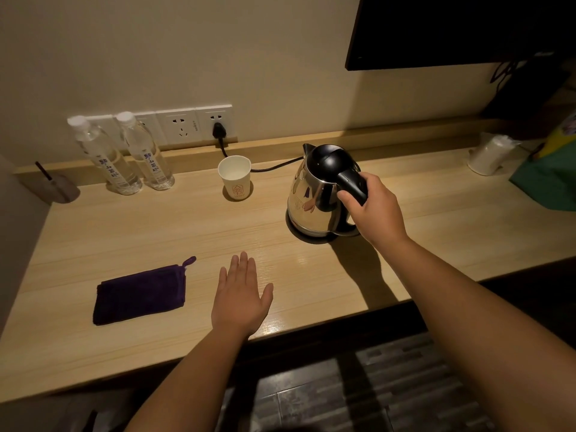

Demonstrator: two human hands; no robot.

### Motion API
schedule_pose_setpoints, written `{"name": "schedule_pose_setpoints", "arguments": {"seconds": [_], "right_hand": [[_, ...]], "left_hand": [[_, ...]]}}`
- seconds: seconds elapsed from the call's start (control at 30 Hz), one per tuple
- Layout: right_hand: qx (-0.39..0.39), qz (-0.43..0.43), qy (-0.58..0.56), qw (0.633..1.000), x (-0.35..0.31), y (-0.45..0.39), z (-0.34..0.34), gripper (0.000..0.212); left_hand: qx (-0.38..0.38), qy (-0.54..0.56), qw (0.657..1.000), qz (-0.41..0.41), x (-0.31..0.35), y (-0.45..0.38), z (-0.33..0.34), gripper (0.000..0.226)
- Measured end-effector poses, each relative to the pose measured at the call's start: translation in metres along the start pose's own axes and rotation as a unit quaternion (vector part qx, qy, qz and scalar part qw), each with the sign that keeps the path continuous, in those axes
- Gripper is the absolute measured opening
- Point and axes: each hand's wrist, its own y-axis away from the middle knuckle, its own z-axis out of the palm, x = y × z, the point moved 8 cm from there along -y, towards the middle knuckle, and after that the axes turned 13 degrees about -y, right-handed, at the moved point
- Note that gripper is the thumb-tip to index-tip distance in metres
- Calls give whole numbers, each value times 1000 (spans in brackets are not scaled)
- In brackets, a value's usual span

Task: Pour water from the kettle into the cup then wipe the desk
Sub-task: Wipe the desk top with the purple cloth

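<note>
A steel kettle (pixel 314 198) with a black lid and handle stands upright on its black base on the light wooden desk (pixel 156 232). My right hand (pixel 374 210) is wrapped around the kettle's handle. Left of the kettle, near the wall, stands a white paper cup (pixel 235 177), upright and apart from it. A folded dark purple cloth (pixel 140 294) lies near the front left of the desk. My left hand (pixel 240 297) rests flat on the desk just right of the cloth, fingers spread, holding nothing.
Two water bottles (pixel 124 154) stand at the back left below the wall sockets (pixel 193 123), where the kettle's black cord (pixel 274 166) is plugged in. A grey holder (pixel 56 188) sits far left. A white roll (pixel 489 154) and green bag (pixel 551 179) are at the right. A dark screen (pixel 461 29) hangs above.
</note>
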Motion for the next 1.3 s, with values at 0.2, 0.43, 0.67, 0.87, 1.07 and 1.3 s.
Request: {"name": "schedule_pose_setpoints", "arguments": {"seconds": [0.2,0.43,0.67,0.87,1.07,1.3], "right_hand": [[1,-23,73,997,-1,0,-3,67],[-45,-200,264,942,-44,25,15,71],[-190,-213,276,918,-39,80,82,75],[-272,-192,297,895,-21,122,135,74],[-315,-227,293,874,-49,148,178,76],[-334,-263,266,865,-96,167,235,74]], "left_hand": [[-10,0,1000,4,0,0,0,75],[-28,15,999,-3,-2,0,-11,75],[3,24,998,-63,-21,24,-40,78],[2,-3,993,-122,-58,68,-53,77],[15,-7,981,-192,-105,116,-57,75],[35,-8,967,-251,-170,152,-60,74]]}}
